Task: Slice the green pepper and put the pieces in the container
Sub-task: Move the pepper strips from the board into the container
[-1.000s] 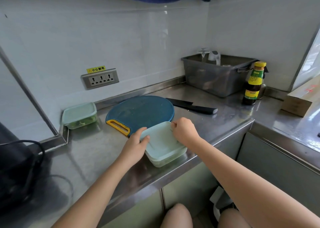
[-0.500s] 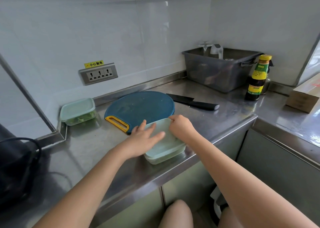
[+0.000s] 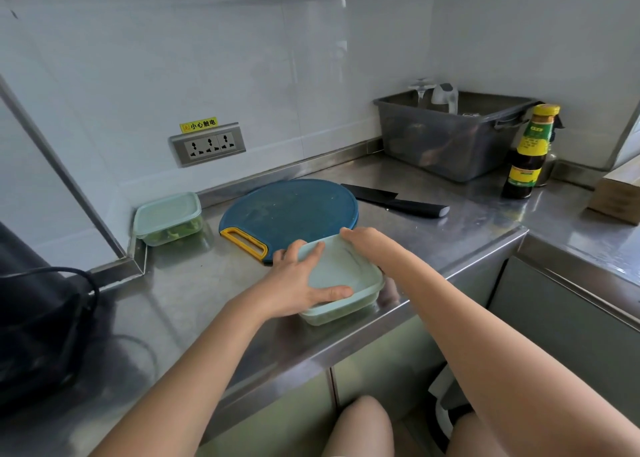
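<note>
The left hand (image 3: 294,283) has slid from the side onto the lid of the pale green square plastic container (image 3: 346,266) near the front edge of the steel table (image 3: 194,283), fingers flat and pressing, while the right hand (image 3: 367,245) curls its fingers over the far rim, so the sealing looks nearly done.

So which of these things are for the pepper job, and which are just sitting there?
For the job: near container, far container, board, knife.
Just lying about: bottle, grey bin, socket, box.
</note>
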Demonstrator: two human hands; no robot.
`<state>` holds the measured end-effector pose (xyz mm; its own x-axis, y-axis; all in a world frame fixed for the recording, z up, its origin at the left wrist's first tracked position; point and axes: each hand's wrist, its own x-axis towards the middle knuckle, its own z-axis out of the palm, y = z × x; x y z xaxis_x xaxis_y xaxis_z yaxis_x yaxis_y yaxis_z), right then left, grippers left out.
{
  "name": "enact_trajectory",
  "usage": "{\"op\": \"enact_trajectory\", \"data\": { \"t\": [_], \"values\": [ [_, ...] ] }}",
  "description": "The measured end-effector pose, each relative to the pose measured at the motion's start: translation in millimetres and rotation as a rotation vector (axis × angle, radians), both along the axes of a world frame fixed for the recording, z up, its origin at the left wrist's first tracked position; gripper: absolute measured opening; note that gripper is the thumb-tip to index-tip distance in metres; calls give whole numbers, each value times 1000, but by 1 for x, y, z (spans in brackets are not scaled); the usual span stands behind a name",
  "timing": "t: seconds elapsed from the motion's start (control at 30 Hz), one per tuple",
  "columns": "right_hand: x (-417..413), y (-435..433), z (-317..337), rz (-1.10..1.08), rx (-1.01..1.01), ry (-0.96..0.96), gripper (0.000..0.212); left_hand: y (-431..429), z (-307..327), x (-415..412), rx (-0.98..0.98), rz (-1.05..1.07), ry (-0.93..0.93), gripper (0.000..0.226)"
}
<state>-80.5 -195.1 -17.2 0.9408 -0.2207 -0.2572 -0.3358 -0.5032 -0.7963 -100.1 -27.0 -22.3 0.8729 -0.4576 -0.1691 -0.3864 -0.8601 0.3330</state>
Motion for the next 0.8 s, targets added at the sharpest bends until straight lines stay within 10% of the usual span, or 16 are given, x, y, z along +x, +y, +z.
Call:
{"op": "enact_trajectory", "data": {
  "t": [0.4,0.8],
  "values": [
    [16,-10,-28,-14,96,-204,32,-2,-24,0,-476,97,-196,88],
    [7,42,-24,42,27,-221,37,29,7,-31,131,-46,-153,96]
  ]
}}
